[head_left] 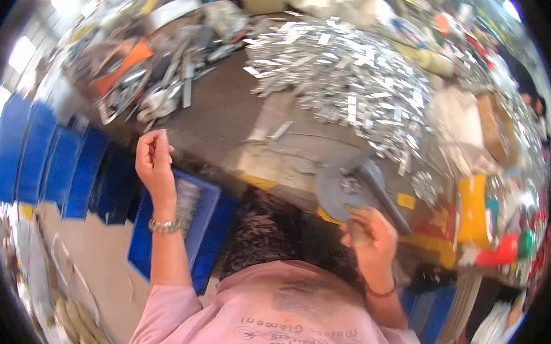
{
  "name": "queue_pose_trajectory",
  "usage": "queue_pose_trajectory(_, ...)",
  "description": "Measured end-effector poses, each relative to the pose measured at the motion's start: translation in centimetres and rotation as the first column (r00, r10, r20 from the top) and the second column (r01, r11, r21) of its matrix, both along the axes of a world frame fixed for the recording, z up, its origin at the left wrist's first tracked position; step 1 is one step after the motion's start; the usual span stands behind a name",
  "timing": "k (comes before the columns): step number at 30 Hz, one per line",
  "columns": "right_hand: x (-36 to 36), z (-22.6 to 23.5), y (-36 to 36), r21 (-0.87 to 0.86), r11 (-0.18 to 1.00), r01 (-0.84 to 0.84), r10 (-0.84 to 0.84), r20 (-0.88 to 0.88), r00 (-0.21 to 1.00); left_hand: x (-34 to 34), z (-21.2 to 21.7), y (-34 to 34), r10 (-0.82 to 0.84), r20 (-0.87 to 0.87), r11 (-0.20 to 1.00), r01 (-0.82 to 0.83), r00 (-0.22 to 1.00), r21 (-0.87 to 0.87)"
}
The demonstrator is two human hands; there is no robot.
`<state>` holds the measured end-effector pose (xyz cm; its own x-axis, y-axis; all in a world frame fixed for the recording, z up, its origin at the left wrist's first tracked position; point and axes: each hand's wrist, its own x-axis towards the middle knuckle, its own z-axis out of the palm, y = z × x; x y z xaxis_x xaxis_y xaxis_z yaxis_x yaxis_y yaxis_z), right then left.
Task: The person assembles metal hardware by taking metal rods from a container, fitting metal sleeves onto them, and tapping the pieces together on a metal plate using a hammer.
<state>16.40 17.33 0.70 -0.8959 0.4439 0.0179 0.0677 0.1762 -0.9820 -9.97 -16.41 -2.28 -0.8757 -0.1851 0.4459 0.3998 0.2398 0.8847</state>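
Note:
My left hand [155, 157] is raised at the table's near left edge, above a blue bin [210, 224] with many small silvery pieces in it. Its fingers are pressed together; whether a small piece is between them is too blurred to tell. At the near edge on the right, my right hand [374, 235] has its fingers curled in, with what they hold hidden. Just beyond it sits a round grey disc-shaped fixture [333, 190] with a thick grey bar [382, 192] across its right side. A large heap of flat silvery metal strips [347, 77] covers the far middle of the table.
One loose strip [281, 130] lies apart from the heap. Metal tools and an orange piece [125, 64] clutter the table's left. Stacked blue bins [48, 162] stand at the left. On the right are a yellow packet [472, 208] and a red-and-green cylinder [499, 250].

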Motion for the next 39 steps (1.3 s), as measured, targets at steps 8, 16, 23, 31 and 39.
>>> queue_pose_trajectory(8,0.9,1.7,0.7,0.315,0.94,-0.131,0.193,-0.174,0.966,1.5,5.2,13.8,-0.409,0.182,0.655,0.426,0.894,-0.623)
queue_pose_trajectory(16,1.0,3.0,14.0,0.818,0.516,0.254,-0.232,-0.152,0.961,1.5,4.7,15.0,-0.46,0.29,0.72,0.544,0.839,-0.43)
queue_pose_trajectory(23,-3.8,1.6,19.6,0.899,0.4,0.18,-0.221,-0.096,0.971,7.3,5.7,15.6,-0.71,0.442,0.683,0.691,0.549,0.239)
queue_pose_trajectory(31,-5.8,1.5,22.0,0.977,0.204,-0.059,0.051,0.049,0.997,9.3,4.7,15.5,-0.743,0.482,0.589,0.796,0.464,0.14)
queue_pose_trajectory(39,-3.9,1.5,24.0,0.992,0.112,-0.05,0.125,0.035,0.992,9.4,5.1,17.1,-0.74,0.517,0.567,0.812,0.43,0.138)
